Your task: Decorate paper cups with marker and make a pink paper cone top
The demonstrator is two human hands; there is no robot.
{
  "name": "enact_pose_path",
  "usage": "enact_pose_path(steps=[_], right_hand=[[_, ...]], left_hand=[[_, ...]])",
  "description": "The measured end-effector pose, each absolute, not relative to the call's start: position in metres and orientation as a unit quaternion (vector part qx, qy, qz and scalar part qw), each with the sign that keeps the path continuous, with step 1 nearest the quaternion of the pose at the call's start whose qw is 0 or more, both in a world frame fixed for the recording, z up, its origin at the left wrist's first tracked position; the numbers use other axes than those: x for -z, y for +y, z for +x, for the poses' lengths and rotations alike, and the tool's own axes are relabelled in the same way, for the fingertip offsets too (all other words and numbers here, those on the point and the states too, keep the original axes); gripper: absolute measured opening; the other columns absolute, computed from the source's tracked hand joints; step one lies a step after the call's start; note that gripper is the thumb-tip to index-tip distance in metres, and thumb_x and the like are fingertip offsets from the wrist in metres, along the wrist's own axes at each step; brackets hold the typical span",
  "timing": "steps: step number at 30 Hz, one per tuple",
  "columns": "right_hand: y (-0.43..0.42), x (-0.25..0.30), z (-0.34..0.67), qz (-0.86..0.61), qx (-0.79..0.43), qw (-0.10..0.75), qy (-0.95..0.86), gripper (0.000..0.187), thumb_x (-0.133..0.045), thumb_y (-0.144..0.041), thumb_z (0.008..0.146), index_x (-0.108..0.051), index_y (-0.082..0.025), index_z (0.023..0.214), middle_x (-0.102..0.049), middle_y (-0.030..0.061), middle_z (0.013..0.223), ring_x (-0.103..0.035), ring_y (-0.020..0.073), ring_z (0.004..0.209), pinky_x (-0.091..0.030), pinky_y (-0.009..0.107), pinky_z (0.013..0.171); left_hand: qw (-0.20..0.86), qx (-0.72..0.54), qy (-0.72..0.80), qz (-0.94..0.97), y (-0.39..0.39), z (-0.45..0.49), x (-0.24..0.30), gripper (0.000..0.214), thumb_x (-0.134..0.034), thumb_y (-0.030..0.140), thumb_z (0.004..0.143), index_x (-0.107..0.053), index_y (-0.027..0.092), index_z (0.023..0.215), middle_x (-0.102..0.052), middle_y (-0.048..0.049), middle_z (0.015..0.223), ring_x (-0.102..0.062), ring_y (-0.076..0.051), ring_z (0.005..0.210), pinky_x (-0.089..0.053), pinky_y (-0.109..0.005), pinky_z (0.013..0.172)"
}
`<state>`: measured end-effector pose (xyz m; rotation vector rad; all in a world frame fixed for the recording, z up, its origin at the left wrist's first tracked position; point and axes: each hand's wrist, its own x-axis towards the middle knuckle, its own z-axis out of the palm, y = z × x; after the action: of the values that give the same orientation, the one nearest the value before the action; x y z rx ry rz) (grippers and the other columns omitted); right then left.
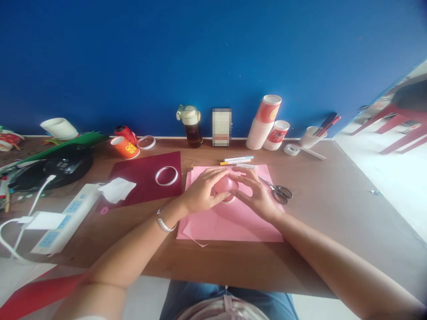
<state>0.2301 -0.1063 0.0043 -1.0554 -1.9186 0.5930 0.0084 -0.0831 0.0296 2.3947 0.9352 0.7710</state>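
Between my two hands is a shiny, rounded pink balloon [227, 184], with the pale rim of a cup or ring showing just below it. My left hand [204, 190] curves around its left side, thumb at the front and fingers over the top. From the right, my right hand [255, 193] cups it the same way, its thumb near the left one. Both hands are over a stack of pink paper sheets [207, 226]. Scissors [282, 194] with dark handles lie beside my right hand. Several markers [236, 160] lie just beyond my fingers.
Left are a dark red sheet [143, 178] with a white ring [166, 176], a crumpled tissue [117, 190] and a power strip [68, 218]. Along the blue wall stand a bottle [191, 126], stacked paper cups [262, 126], a tape roll [292, 150] and a pen cup [311, 137].
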Motion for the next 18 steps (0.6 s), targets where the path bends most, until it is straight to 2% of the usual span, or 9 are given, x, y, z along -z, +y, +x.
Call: enact_pose_path(steps=[5,10,12,18], right_hand=[[-0.107,-0.002,0.233,-0.436,-0.237,0.421,-0.759,0.044,-0.060,-0.046,0.098,-0.059,-0.036,0.141,-0.057,0.0079,0.142,-0.052,0.0308,0.135,-0.047,0.055,0.111],[-0.104,0.010,0.228,-0.416,-0.139,0.407,-0.801,0.053,-0.048,-0.042,0.104,-0.041,-0.029,0.155,-0.046,0.0151,0.155,-0.043,0.0323,0.143,-0.039,0.062,0.116],[-0.104,0.012,0.225,-0.414,-0.129,0.390,-0.812,0.053,-0.045,-0.039,0.105,-0.038,-0.025,0.156,-0.044,0.0168,0.157,-0.039,0.0324,0.146,-0.038,0.062,0.117],[-0.105,0.006,0.222,-0.413,-0.120,0.371,-0.823,0.051,-0.044,-0.035,0.106,-0.040,-0.026,0.156,-0.049,0.0135,0.155,-0.041,0.0321,0.145,-0.039,0.062,0.117]], left_hand=[[0.210,-0.252,0.366,0.871,-0.084,0.004,-0.034,0.059,-0.055,0.049,0.099,-0.043,0.026,0.151,-0.051,-0.0109,0.155,-0.044,-0.029,0.146,-0.040,-0.055,0.120],[0.161,-0.212,0.362,0.894,-0.087,0.004,-0.028,0.068,-0.043,0.051,0.103,-0.020,0.024,0.162,-0.031,-0.0135,0.166,-0.025,-0.031,0.156,-0.028,-0.058,0.125],[0.152,-0.198,0.359,0.899,-0.088,0.005,-0.025,0.068,-0.040,0.049,0.104,-0.015,0.025,0.163,-0.027,-0.0133,0.168,-0.021,-0.031,0.157,-0.023,-0.059,0.127],[0.148,-0.197,0.352,0.903,-0.088,0.004,-0.021,0.063,-0.037,0.044,0.106,-0.017,0.024,0.162,-0.032,-0.0136,0.166,-0.024,-0.030,0.156,-0.026,-0.058,0.126]])
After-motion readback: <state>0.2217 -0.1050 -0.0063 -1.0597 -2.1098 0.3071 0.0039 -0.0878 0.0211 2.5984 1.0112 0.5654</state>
